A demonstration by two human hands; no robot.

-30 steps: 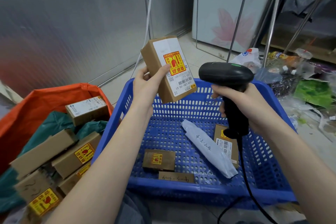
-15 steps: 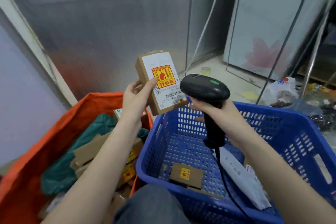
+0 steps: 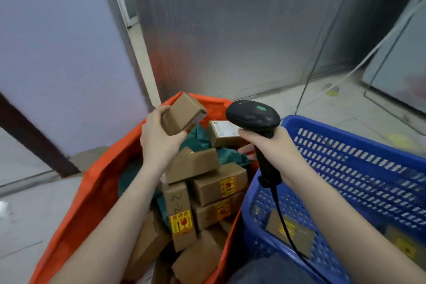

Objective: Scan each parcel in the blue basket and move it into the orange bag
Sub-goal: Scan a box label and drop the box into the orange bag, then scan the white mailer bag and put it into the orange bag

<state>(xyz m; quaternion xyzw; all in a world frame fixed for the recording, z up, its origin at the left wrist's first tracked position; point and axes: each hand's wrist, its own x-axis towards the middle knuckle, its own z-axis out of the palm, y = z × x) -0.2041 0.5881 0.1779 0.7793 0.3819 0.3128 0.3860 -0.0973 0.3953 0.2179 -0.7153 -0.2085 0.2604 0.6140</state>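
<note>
My left hand (image 3: 159, 138) grips a small brown cardboard parcel (image 3: 182, 114) tilted over the open orange bag (image 3: 92, 196), its label side turned down and away. The bag holds several brown boxes (image 3: 216, 185) with yellow stickers and a green plastic pack (image 3: 198, 138). My right hand (image 3: 269, 147) holds a black barcode scanner (image 3: 252, 116) by its handle above the gap between the bag and the blue basket (image 3: 359, 145). A flat brown parcel (image 3: 290, 230) with a yellow sticker lies on the basket floor behind the scanner's cord.
A ribbed metal wall (image 3: 230, 30) stands behind the bag, with a pale purple panel (image 3: 57, 53) at left. Grey floor tiles (image 3: 30, 214) lie left of the bag. A white cable (image 3: 359, 64) runs across the floor at right.
The view swung left from the basket to the bag. My left hand carried the parcel from beside the scanner to over the bag and turned its label face down. The scanner stayed raised.
</note>
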